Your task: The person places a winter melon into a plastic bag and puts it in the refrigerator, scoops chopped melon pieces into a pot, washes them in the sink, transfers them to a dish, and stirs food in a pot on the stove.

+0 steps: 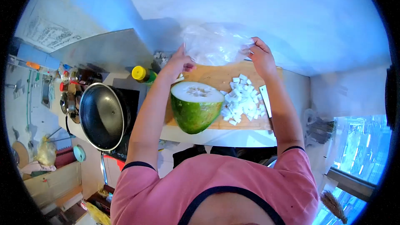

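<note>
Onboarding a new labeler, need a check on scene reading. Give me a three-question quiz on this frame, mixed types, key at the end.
1. Multiple choice: what spans the gap between the left hand and the right hand?
a) a cloth towel
b) a plastic bag
c) a metal lid

2. True or false: the diced white pieces lie on the cutting board, to the right of the cut green melon.

3. Fill in the blank: the bottle just left of the board has a ____ cap.

Key: 1 b; 2 true; 3 yellow
</note>
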{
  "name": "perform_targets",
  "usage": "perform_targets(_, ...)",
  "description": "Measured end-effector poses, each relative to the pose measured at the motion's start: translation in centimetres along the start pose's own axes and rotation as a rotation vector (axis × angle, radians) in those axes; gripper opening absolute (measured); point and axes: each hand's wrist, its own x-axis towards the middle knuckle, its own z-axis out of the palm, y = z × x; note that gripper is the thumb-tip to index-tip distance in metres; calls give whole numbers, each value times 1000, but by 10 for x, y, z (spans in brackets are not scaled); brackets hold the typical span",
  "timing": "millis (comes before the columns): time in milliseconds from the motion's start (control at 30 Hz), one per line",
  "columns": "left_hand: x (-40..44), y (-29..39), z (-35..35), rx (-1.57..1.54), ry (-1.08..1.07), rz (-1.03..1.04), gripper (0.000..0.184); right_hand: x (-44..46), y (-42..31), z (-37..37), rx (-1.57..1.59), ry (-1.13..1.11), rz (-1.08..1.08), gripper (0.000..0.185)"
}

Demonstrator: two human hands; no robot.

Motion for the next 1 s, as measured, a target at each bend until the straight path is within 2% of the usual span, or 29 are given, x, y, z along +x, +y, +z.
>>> perform_targets(67, -5, 22, 17, -357, -422, -32, 79, -11, -18, -27, 52, 21, -67, 18)
perform_targets(100, -8, 23, 27, -614, -624, -21, 64, -18, -20, -43, 53, 38, -76, 18)
perform_targets(133, -7, 25, 39, -603, -642, -22, 64, -21, -18, -59, 50, 94, -127, 19)
perform_targets(200, -7, 26, 66, -700, -421, -193, 44, -32, -18, -80, 57, 159, -183, 20)
perform_targets(233, -10, 25, 79, -691, -426, -197, 44, -40, -17, -85, 17, 225, -214, 18)
perform_targets(300, -17, 23, 105, -316, -379, 111, 29, -58, -23, -91, -20, 294, -245, 17)
perform_targets(333, -13, 21, 109, -307, -384, 115, 29, -70, -33, -89, 24, 351, -231, 18)
perform_targets(400, -3, 17, 113, -942, -476, 5, 22, -83, -41, -100, 75, 413, -219, 18)
perform_targets(433, 1, 20, 114, -935, -483, 8, 22, -87, -41, -113, -18, 413, -227, 18)
perform_targets(500, 1, 30, 121, -1037, -851, 148, 28, -97, -47, -133, -108, 419, -241, 17)
perform_targets(533, -4, 34, 128, -1031, -854, 147, 28, -103, -51, -139, -110, 383, -233, 16)
perform_targets(600, -24, 45, 144, -779, -300, -87, 38, -116, -60, -143, -107, 353, -225, 16)
perform_targets(633, -45, 60, 161, -771, -300, -89, 38, -122, -67, -136, 32, 377, -220, 17)
perform_targets(667, -69, 81, 183, -787, -200, -112, 44, -126, -71, -133, 171, 398, -216, 18)
perform_targets(700, -82, 91, 196, -805, -101, -128, 51, -130, -73, -138, 176, 395, -220, 18)
perform_targets(733, -79, 87, 194, -802, -98, -126, 51, -135, -76, -145, 152, 353, -202, 18)
perform_targets(800, -72, 79, 186, -753, -490, 0, 59, -142, -74, -161, 133, 311, -184, 18)
perform_targets(933, -79, 82, 191, -827, -455, 16, 60, -155, -77, -178, 59, 119, -145, 18)
perform_targets(1000, -78, 81, 190, -815, -643, 122, 57, -162, -79, -179, 39, 58, -117, 19)
